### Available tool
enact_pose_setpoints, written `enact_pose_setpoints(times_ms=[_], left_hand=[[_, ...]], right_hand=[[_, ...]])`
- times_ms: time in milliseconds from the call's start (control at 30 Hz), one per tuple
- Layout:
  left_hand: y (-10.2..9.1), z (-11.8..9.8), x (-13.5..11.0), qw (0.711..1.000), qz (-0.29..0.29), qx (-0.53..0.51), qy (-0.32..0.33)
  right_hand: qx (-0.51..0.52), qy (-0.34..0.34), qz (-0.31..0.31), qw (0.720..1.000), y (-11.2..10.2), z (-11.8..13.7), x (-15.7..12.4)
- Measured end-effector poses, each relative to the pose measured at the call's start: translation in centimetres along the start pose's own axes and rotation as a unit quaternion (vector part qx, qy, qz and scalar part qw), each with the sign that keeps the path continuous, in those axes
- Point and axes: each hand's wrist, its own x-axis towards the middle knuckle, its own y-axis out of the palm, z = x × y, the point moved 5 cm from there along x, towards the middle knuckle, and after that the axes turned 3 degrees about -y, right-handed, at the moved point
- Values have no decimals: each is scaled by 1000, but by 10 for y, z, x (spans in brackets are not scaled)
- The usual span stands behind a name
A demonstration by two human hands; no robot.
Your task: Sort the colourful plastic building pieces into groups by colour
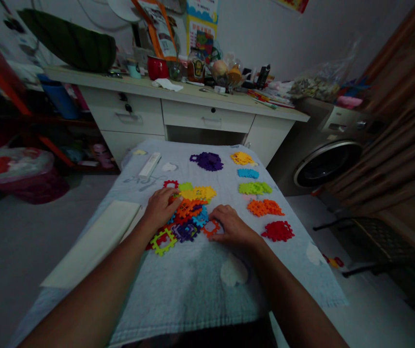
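A mixed pile of interlocking plastic building pieces (187,210) lies in the middle of the cloth-covered table. My left hand (161,209) rests at the pile's left side with thumb and fingers apart; its fingertips are partly lost among orange pieces. At the right edge, my right hand (233,227) curls its thumb and fingers around an orange square frame piece (211,227). Nearest me in the pile are a lime green square frame (163,241) and purple pieces (185,231). Yellow pieces (198,193) lie toward its back.
Single-colour heaps stand apart: purple (209,161), yellow (242,158), blue (248,173), green (255,188), orange (265,208) and red (279,231). A white strip-shaped object (150,166) and a long pale board (93,244) lie at left. Behind is a cluttered desk (207,104).
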Motion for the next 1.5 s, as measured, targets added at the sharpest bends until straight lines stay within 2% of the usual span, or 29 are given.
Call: enact_pose_setpoints(times_ms=[200,433,600,700,767,867,1067,1167,1300,1367,1500], left_hand=[[-3,-1,-1,999,-38,15,-8],[-1,2,0,999,-26,16,-12],[0,2,1,1000,-23,19,2],[1,3,0,1000,-20,18,-1],[1,4,0,1000,-15,15,-4],[1,3,1,1000,-6,12,-6],[0,1,1,1000,-12,13,-1],[0,2,1,1000,-14,9,1],[1,2,2,1000,-8,15,2],[1,2,2,1000,-6,18,4],[1,3,2,1000,-10,20,3]], right_hand=[[18,-19,-52,998,-6,1,-4],[51,-41,-89,994,-17,-8,-9],[79,6,-116,990,-27,-12,-14],[70,61,-163,982,-35,-26,-19],[63,104,-212,970,-44,-41,-26],[50,184,-294,937,-63,-66,-44],[-40,343,-420,840,-100,-109,-97],[-68,401,-441,800,-109,-127,-120],[-82,457,-451,762,-112,-142,-140],[-87,476,-442,755,-111,-146,-144],[-81,502,-410,757,-107,-154,-146]])
